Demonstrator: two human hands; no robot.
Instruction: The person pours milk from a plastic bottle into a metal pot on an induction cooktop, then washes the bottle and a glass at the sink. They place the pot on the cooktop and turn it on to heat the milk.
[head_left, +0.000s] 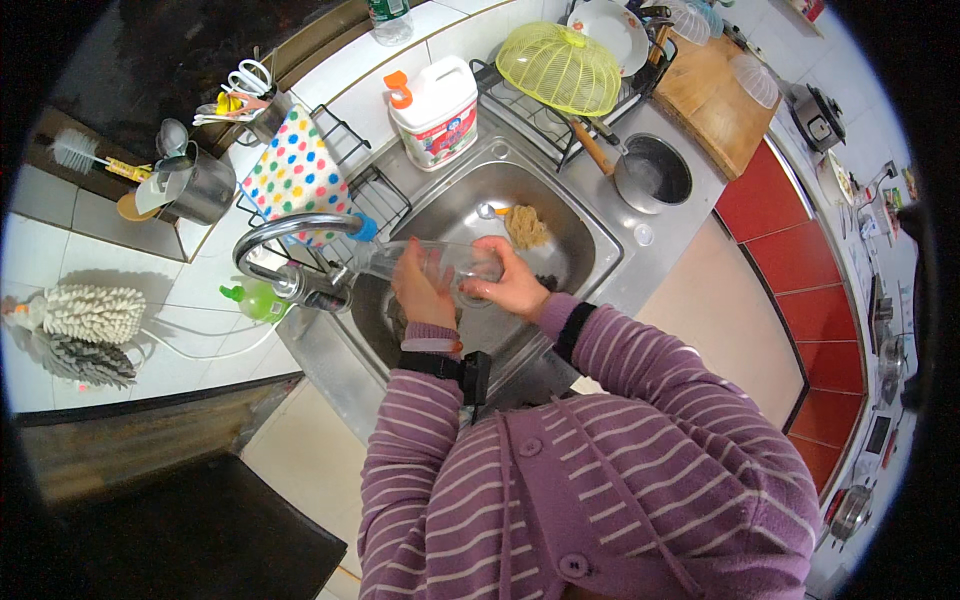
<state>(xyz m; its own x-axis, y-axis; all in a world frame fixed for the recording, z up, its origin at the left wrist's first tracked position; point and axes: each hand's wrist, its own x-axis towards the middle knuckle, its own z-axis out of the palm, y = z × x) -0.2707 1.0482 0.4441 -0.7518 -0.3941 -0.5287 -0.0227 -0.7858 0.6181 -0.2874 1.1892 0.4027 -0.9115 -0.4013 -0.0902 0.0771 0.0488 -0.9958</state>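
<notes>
Over the stainless steel sink (592, 240), I hold a long transparent vessel (469, 259) on its side with both hands. My left hand (424, 289) grips its middle, and my right hand (510, 281) grasps the end on the right. Its left end lies just under the spout of the chrome faucet (300, 225), which has a blue tip (365, 227). Whether water is running I cannot tell. Beyond my hands, a tan fibrous scrubber (527, 226) rests on the sink's bottom beside a small orange-handled utensil (491, 212). Dark matter near the drain is partly hidden by my right hand.
Behind the sink stands a white detergent jug (439, 112). A polka-dot cloth (300, 176) drapes over a wire rack. To the right are a saucepan (652, 174), a dish rack with a yellow mesh cover (559, 67), and a wooden cutting board (712, 97). A green bottle (259, 300) stands left of the faucet.
</notes>
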